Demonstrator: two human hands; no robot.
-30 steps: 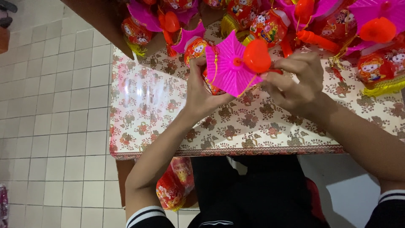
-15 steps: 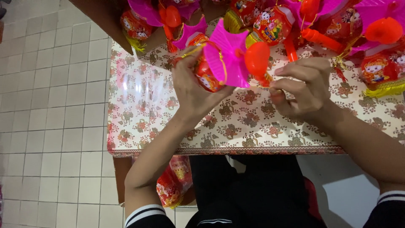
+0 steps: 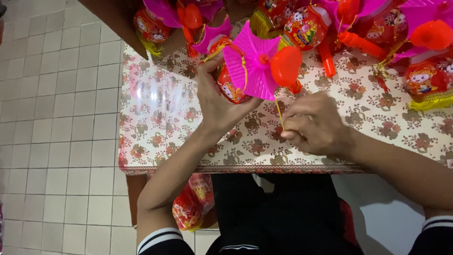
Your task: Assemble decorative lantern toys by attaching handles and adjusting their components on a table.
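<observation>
Since the earlier frame, the right hand (image 3: pixel 315 123) has dropped from beside the lantern's red cap toward the near edge of the worktop (image 3: pixel 155 118), pinching a thin yellow string (image 3: pixel 279 113) that runs up to the lantern. Left hand (image 3: pixel 218 101) is clamped around the red-and-pink paper lantern (image 3: pixel 250 66), held above the worktop, just far-left of the right hand. String axis runs near to far.

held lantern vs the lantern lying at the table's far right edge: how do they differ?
The held lantern is lifted off the table in the left hand; the far-right lantern lies on the tablecloth untouched. The held one shows its pink pleated top face-on; the other lies on its side, showing its printed body and yellow fringe. The right hand pinches a thin yellow string at the held one. Both are red with pink tops.
</observation>
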